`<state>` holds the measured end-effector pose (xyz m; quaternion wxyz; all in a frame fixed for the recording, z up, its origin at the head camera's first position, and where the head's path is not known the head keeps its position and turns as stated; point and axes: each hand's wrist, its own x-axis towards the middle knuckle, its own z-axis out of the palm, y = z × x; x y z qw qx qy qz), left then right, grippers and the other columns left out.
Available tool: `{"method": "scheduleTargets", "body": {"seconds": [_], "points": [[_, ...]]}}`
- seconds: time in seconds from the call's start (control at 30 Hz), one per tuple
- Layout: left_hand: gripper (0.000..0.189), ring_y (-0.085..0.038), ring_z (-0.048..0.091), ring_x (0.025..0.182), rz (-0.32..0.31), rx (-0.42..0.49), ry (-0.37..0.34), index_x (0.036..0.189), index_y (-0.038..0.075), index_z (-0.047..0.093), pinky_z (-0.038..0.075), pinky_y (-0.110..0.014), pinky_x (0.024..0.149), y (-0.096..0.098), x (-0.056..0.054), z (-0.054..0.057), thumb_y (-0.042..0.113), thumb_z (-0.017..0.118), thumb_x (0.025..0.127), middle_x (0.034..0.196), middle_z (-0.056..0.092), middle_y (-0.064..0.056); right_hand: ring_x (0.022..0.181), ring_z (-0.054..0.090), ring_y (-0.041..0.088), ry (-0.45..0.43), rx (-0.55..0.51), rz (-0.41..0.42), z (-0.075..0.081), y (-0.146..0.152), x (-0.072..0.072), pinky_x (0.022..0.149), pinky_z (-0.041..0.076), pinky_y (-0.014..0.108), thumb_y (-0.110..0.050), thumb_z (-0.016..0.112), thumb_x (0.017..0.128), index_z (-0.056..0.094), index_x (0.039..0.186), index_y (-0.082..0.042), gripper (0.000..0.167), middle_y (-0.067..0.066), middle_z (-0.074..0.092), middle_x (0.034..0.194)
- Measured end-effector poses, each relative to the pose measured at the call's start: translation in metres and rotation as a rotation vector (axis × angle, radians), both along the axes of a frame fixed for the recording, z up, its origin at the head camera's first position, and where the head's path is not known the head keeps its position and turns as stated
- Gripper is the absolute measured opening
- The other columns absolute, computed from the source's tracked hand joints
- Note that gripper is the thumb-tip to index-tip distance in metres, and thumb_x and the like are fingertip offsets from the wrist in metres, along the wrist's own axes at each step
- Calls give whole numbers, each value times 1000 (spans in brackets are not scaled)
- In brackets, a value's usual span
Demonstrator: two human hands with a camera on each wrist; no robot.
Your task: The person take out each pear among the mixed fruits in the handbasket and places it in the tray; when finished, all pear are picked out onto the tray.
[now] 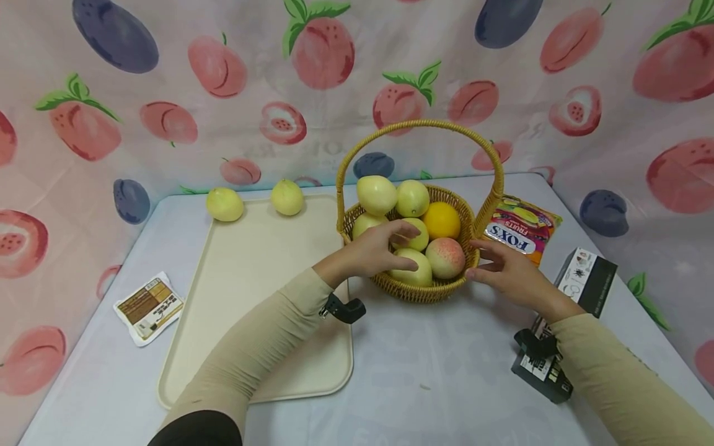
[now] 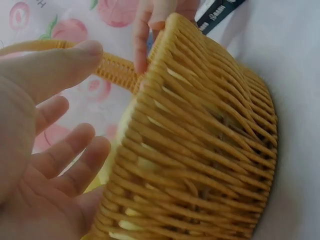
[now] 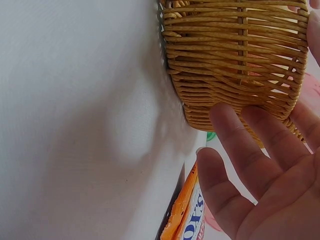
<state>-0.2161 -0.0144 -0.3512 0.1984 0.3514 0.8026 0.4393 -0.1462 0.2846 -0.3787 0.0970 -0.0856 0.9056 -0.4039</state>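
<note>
Nearest, two sleeved forearms reach in, the right one passing above a dark box (image 1: 549, 379). The left hand (image 1: 375, 251) hangs over the fruit inside the basket (image 1: 421, 295), thumb and fingers spread and apparently gripping nothing. The right hand (image 1: 512, 272) is at the basket's right side, fingers loosely extended along the wicker; it grasps nothing, and whether its fingertips bear on the weave I cannot tell.

The basket stands upright on the table, just right of the tray (image 1: 240, 279). For steady handling, I'd brace the wall lightly with the right palm and keep the left fingers soft, since the peach (image 1: 445, 258) probably bruises easily. Behind it sits an orange (image 1: 442, 221); the heaped pale fruit could roll if the basket tips. Mind the tall handle (image 1: 418, 124) when lifting a wrist.

Farther off, two yellow fruits (image 1: 287, 197) rest at the tray's far edge, before the fruit-patterned cloth (image 1: 334, 111).
</note>
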Motion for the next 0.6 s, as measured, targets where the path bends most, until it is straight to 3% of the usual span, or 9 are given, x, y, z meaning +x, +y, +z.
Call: {"method": "scheduleTargets", "body": {"seconds": [0.2, 0.37, 0.6], "points": [[58, -21, 52, 124, 7, -93, 12, 140, 6, 54, 43, -36, 104, -3, -1, -1, 23, 78, 90, 138, 57, -6, 123, 53, 48, 7, -7, 8, -1, 0, -1, 98, 44, 63, -38, 67, 97, 38, 153, -4, 72, 25, 37, 153], [58, -17, 51, 127, -30, -147, 28, 140, 9, 55, 41, -27, 104, -1, -3, -2, 28, 77, 91, 138, 57, -4, 123, 53, 48, 5, -4, 5, -2, 0, 0, 98, 44, 63, -39, 67, 97, 38, 153, -5, 72, 25, 38, 152], [55, -17, 48, 131, -71, -204, 29, 140, 10, 56, 38, -26, 106, 5, -5, 0, 28, 76, 91, 141, 56, -5, 123, 53, 48, 4, -6, 4, 0, 0, 1, 98, 44, 63, -38, 67, 97, 37, 154, -5, 72, 25, 38, 152]]}}
